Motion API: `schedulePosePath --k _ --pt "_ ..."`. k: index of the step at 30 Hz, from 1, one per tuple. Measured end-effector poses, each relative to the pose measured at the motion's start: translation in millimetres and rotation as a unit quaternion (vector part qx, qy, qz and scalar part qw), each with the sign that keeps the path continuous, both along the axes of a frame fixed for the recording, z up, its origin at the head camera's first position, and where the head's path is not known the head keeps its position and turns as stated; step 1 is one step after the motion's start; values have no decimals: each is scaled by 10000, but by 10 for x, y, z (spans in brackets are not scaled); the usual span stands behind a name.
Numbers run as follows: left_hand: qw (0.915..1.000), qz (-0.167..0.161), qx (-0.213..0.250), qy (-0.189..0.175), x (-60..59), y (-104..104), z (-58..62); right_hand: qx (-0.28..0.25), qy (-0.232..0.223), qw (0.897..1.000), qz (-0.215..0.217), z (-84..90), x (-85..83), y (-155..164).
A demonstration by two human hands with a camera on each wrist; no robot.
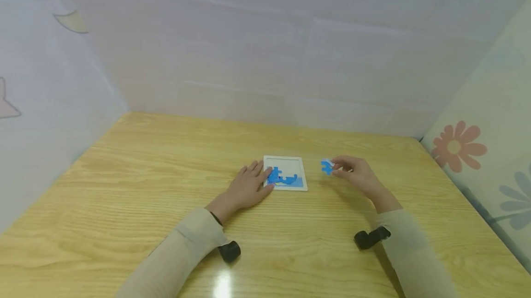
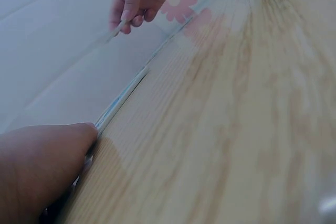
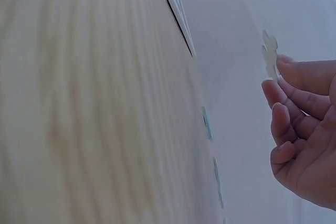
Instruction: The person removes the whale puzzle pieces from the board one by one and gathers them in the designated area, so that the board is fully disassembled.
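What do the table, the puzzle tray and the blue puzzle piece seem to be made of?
The table looks like wood or wood-look laminate with a glossy finish: grain lines and a bright light reflection show. The puzzle tray has a white, flat, thin frame, perhaps cardboard or plastic. The blue puzzle piece, pinched by the right hand, is thin and stiff-looking; plastic or card, I cannot tell which.
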State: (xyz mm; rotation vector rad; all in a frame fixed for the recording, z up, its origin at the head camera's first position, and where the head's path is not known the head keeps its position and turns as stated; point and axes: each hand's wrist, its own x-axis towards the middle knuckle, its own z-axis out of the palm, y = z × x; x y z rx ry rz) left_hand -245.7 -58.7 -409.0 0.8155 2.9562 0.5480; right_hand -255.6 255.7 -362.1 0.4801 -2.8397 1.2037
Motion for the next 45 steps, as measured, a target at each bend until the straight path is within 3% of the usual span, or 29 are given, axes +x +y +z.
schedulePosePath --k 7,20,37,45 --pt "10000 -47 22 1 -3 -8 -1 -6 -14 9992 -389 -21 71 275" --pt "10000 -84 29 33 -12 -14 10 -491 -397 9968 -498 -138 92 533" --pt "10000 -50 -8 -18 5 -5 30 -44 -846 9939 -712 -297 49 635" --pt "10000 0 -21 -16 -6 4 -5 187 -796 9944 -670 -300 59 606"
